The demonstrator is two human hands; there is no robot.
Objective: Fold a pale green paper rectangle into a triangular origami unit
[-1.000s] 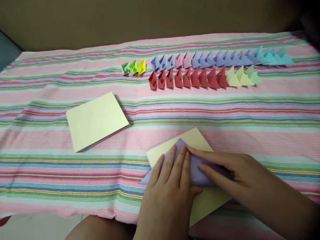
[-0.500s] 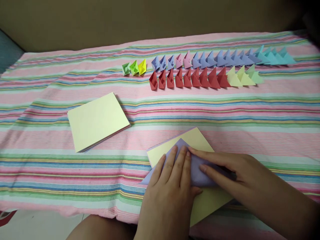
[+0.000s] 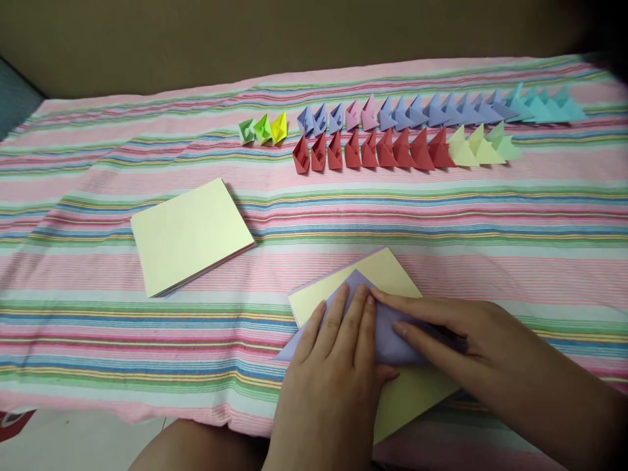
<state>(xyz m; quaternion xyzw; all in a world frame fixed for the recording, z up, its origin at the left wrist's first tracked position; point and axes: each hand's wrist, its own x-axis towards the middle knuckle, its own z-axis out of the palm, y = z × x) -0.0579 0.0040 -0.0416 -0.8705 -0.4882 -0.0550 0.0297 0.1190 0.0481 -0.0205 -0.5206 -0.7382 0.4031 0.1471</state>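
Observation:
A purple sheet of paper (image 3: 392, 343), folded into a triangle with its peak pointing away from me, lies on a stack of pale yellow paper (image 3: 417, 396). My left hand (image 3: 333, 366) rests flat on the triangle, fingers stretched out and covering its left half. At the triangle's right slope is my right hand (image 3: 456, 330). Its index finger reaches along the folded edge to near the peak, touching it, while the thumb lies on the purple surface. The remaining fingers of that hand are hidden beneath it.
Another stack of pale yellow sheets (image 3: 193, 239) lies to the left on the striped cloth (image 3: 314, 209). Towards the back stand rows of small folded paper boats, among them red ones (image 3: 353, 152), purple ones (image 3: 436, 111) and a yellow one (image 3: 279, 129). A wall (image 3: 294, 39) rises behind.
Both hands and the purple paper hold almost the same place. Only the camera's view has shifted slightly.

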